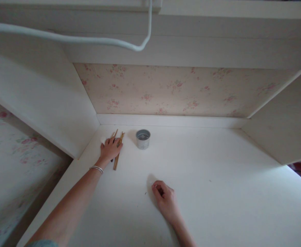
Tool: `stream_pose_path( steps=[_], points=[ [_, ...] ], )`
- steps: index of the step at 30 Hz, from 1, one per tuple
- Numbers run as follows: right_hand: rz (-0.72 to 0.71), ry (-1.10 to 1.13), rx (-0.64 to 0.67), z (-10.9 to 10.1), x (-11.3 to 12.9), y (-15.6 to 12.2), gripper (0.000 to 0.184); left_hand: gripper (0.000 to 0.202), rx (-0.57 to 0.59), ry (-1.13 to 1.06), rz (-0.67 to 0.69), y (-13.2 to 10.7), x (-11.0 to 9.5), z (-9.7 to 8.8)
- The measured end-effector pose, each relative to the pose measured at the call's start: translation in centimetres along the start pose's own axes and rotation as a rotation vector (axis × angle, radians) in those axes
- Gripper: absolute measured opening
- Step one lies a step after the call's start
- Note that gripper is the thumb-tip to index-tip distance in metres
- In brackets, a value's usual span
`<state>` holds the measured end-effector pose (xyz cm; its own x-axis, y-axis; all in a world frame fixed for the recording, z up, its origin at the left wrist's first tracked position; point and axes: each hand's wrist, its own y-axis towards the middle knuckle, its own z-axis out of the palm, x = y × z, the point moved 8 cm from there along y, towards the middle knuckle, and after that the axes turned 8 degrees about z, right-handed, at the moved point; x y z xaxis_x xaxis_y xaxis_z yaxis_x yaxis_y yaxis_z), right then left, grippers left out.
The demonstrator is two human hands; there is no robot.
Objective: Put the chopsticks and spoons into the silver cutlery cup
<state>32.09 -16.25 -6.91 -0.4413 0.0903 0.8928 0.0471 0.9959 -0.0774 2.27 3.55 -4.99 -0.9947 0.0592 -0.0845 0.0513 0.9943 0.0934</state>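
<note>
My left hand (110, 149) lies palm down with fingers spread over a small group of thin things at the left of the white desktop. Several brown wooden chopsticks (116, 162) stick out beside and beyond its fingers. A dark tip and a small white thing (103, 140) show at its edges, mostly hidden. To the right of that hand stands an upright grey metal cup (143, 139) with small holes in its side and base. Nearer to me, my right hand (164, 195) is closed in a pinch just over the desktop; what its fingertips hold, if anything, is too small to name.
The white desktop (217, 154) is bounded by a white panel (45, 92) on the left, another side panel (281, 120) on the right and flowered wallpaper (163, 90) behind. A white cable (88, 39) hangs across the top. Tiny dark specks lie near my right hand.
</note>
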Motion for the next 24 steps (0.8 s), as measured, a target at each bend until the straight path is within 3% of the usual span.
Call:
stream_pose_path(
  steps=[24],
  points=[
    [0.017, 0.009, 0.021, 0.17, -0.19, 0.08, 0.026, 0.051, 0.008, 0.001, 0.018, -0.06, -0.18, -0.15]
  ],
)
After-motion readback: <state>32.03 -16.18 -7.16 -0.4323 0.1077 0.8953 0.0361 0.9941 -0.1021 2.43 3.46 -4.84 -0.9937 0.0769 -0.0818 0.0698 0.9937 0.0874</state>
